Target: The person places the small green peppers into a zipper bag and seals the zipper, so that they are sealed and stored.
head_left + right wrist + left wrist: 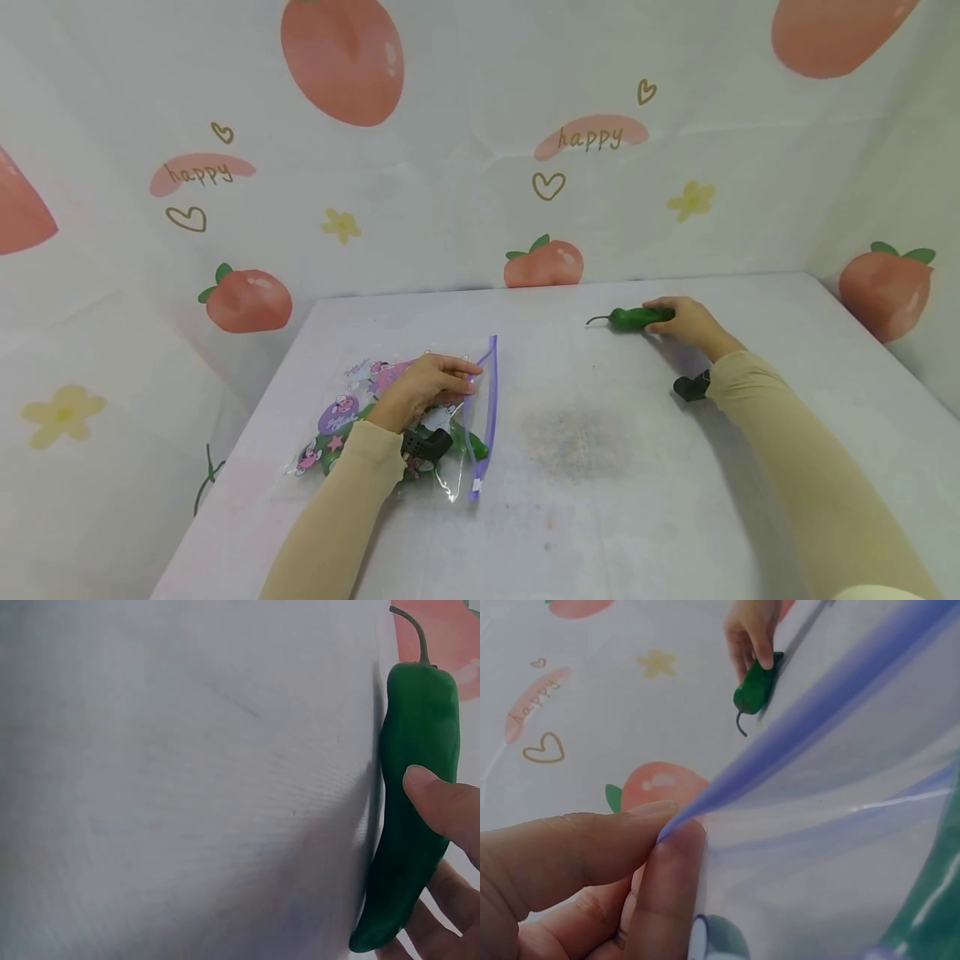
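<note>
A clear zip bag [390,417] with cartoon prints and a purple zip strip [487,400] lies on the white table [600,500] at the left. It holds green and dark items. My left hand [423,385] pinches the bag's zip edge [727,780] between thumb and finger. Far right, a green pepper [637,317] with a thin stem lies on the table. My right hand [686,321] grips the green pepper [409,810], thumb on top and fingers beneath.
A wall cloth with peach prints and "happy" lettering [592,137] stands behind and beside the table. A black wrist strap [692,386] shows under my right sleeve. A faint grey smudge [577,437] marks the table's middle.
</note>
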### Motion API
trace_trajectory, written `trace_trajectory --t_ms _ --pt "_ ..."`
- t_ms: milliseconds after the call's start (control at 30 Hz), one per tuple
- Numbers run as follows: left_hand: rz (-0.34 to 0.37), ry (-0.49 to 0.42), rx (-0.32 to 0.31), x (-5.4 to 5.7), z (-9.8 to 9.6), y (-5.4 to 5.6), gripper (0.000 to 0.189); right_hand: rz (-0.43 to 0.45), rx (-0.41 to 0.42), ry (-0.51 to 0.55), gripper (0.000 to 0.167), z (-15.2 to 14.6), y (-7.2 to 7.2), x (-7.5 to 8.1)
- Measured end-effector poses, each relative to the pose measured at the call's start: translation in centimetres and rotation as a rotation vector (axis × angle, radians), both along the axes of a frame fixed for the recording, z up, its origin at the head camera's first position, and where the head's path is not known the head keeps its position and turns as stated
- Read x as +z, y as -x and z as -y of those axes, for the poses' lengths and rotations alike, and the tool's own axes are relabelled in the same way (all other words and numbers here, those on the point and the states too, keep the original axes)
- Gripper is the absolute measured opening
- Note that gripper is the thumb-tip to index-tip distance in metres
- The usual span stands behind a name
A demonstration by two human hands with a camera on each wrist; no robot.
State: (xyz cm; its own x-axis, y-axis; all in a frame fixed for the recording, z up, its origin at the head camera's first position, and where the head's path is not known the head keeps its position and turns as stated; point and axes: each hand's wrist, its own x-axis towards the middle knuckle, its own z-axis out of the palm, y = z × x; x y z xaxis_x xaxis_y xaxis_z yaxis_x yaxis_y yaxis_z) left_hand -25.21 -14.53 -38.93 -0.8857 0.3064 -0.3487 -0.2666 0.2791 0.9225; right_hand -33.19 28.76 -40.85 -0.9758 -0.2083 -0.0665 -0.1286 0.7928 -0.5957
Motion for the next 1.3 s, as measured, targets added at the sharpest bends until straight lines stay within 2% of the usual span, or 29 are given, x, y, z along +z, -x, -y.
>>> trace_trajectory --t_ms 400,767,1300 --pt "0.003 -0.003 -0.001 0.0 0.1 -0.1 0.036 0.001 0.024 -0.016 0.052 0.2 -0.3 0.1" --pt "0.004 0.015 0.005 -0.1 0.1 0.0 0.036 -0.014 0.047 0.001 0.045 0.4 -1.3 0.8" --pt "0.003 0.023 0.011 -0.1 0.0 -0.1 0.036 -0.032 -0.015 0.008 0.048 -0.2 -2.4 1.3"
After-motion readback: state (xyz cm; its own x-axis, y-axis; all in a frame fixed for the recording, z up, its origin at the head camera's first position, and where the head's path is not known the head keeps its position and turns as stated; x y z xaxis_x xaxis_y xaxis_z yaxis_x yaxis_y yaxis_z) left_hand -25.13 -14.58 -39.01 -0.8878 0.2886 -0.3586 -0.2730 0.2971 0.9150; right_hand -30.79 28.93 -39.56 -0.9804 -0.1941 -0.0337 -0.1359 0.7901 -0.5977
